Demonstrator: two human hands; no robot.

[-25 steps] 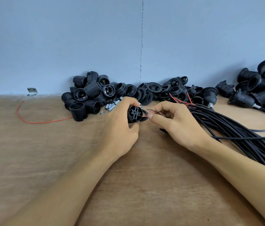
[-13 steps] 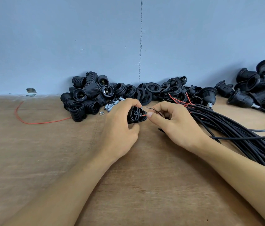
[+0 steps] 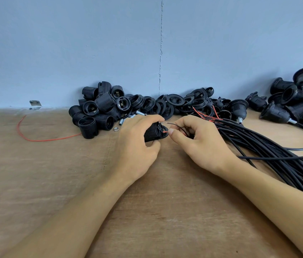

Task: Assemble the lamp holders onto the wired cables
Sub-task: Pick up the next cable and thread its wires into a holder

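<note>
Left hand (image 3: 137, 146) grips lamp holder (image 3: 152, 135) low over table (image 3: 53, 174); right hand (image 3: 201, 144) pinches red wire (image 3: 165, 131).
Holder has turned sideways from facing the camera; red tip now meets its terminal end, black wire (image 3: 175, 125) loose, so insertion is probably starting.

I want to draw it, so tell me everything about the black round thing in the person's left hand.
It is a black lamp holder that looks like plastic, with ridged threads round its barrel and a wider flange at its right end. It lies on its side, low over the wooden table. The left hand grips it, fingers over the top and thumb beneath. Its slotted end faces right, where the right hand pinches a thin red wire against it.
</note>
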